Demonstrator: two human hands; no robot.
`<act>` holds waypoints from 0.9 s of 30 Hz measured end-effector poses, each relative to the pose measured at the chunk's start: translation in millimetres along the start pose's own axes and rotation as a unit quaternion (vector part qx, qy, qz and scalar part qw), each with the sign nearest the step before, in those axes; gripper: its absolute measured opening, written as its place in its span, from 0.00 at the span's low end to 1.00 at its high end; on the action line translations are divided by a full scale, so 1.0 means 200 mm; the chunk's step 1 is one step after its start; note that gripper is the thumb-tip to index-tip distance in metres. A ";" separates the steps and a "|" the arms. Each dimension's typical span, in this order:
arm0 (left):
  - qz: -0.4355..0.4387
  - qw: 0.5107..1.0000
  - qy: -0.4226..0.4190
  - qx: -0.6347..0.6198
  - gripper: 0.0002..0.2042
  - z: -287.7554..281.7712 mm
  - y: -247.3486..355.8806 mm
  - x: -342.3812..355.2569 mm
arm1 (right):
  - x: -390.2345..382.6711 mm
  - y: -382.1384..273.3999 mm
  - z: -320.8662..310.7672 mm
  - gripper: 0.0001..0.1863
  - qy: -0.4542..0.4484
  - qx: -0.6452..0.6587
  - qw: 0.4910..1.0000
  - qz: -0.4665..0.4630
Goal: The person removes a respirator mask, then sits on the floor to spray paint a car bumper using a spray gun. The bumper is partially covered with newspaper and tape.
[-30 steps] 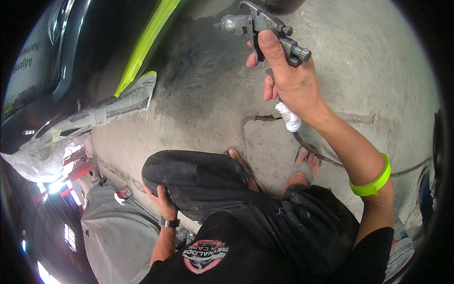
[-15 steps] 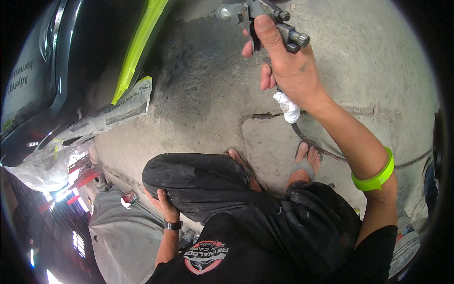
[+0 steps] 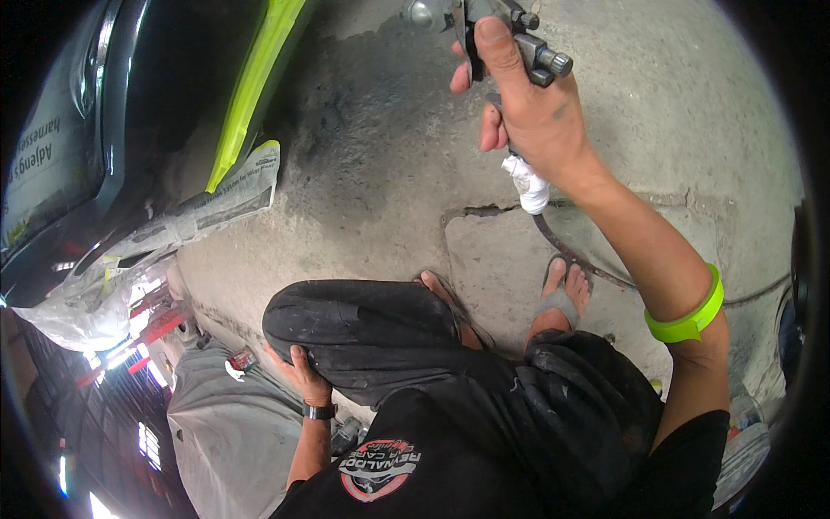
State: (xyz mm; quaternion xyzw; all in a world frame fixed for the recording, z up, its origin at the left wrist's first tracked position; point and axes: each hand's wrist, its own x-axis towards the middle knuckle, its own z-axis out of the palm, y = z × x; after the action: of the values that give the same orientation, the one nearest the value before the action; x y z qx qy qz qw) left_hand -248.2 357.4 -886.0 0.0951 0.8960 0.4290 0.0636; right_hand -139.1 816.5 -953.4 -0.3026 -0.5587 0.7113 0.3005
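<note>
My right hand (image 3: 545,121) is wrapped round the grip of a metal spray gun (image 3: 471,43) at the top of the view, its thumb along the back. Two fingers lie at the trigger. The gun's nose points left toward a glossy dark car panel (image 3: 173,95), and its upper part is cut off by the view's edge. White cloth (image 3: 527,186) is wound round the hose joint below the grip, and a dark hose (image 3: 562,246) runs from it. My left hand (image 3: 303,374) rests against my bent left knee, fingers stretched along the trouser leg, partly hidden.
A bright yellow-green strip (image 3: 246,104) runs along the panel. Masking newspaper (image 3: 238,186) and clear plastic sheet (image 3: 82,320) hang from its lower edge. A grey cover (image 3: 220,424) drapes something at lower left. The hose crosses the concrete floor (image 3: 363,208) past my right foot.
My right hand has shifted slightly up and right with the spray gun, and more of the gun's upper part is out of view. My left hand stays at the knee.
</note>
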 end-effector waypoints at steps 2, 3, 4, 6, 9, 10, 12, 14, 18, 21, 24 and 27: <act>-0.006 1.000 -0.001 -0.016 0.42 0.01 0.01 -0.01 | -0.03 0.00 0.01 0.39 -0.022 0.003 1.000 0.019; -0.009 1.000 -0.002 -0.024 0.41 0.02 0.02 -0.01 | -0.05 0.02 0.02 0.40 -0.037 0.000 0.998 0.043; -0.013 0.999 -0.004 -0.032 0.41 0.03 0.03 -0.01 | -0.08 0.02 0.03 0.40 -0.050 0.010 0.998 0.048; -0.021 0.999 -0.009 -0.049 0.41 0.04 0.05 -0.02 | -0.12 0.01 0.05 0.41 -0.077 0.031 0.995 0.058; -0.025 0.997 0.008 -0.067 0.40 0.01 0.00 -0.02 | -0.13 0.04 0.07 0.41 -0.085 0.038 0.994 0.054; -0.023 0.998 0.003 -0.065 0.40 0.01 0.00 -0.02 | -0.13 0.04 0.07 0.41 -0.082 0.035 0.995 0.050; -0.019 0.998 -0.005 -0.062 0.41 0.01 0.00 -0.02 | -0.09 0.04 0.05 0.41 -0.061 0.005 0.997 0.047; -0.017 0.999 -0.002 -0.050 0.41 -0.01 -0.01 -0.01 | -0.06 0.04 0.03 0.40 -0.040 -0.012 0.998 0.037; -0.020 1.000 -0.011 -0.009 0.40 0.03 0.04 -0.01 | -0.04 0.05 0.04 0.41 -0.027 -0.010 0.999 0.024; -0.005 1.000 0.015 0.022 0.39 0.02 0.01 0.00 | -0.09 0.04 0.09 0.40 -0.062 0.019 0.997 0.049; -0.007 1.000 0.019 0.018 0.42 0.00 0.00 0.00 | -0.15 0.03 0.13 0.39 -0.114 0.046 0.990 0.062; -0.006 1.000 -0.007 0.007 0.42 0.00 0.00 0.00 | -0.19 0.03 0.13 0.38 -0.143 0.041 0.986 0.072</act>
State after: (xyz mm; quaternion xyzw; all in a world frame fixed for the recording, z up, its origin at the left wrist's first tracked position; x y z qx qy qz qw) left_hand -247.9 357.8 -886.2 0.0929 0.8992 0.4216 0.0715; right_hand -136.1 770.2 -951.3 -0.2244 -0.5434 0.7892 0.1776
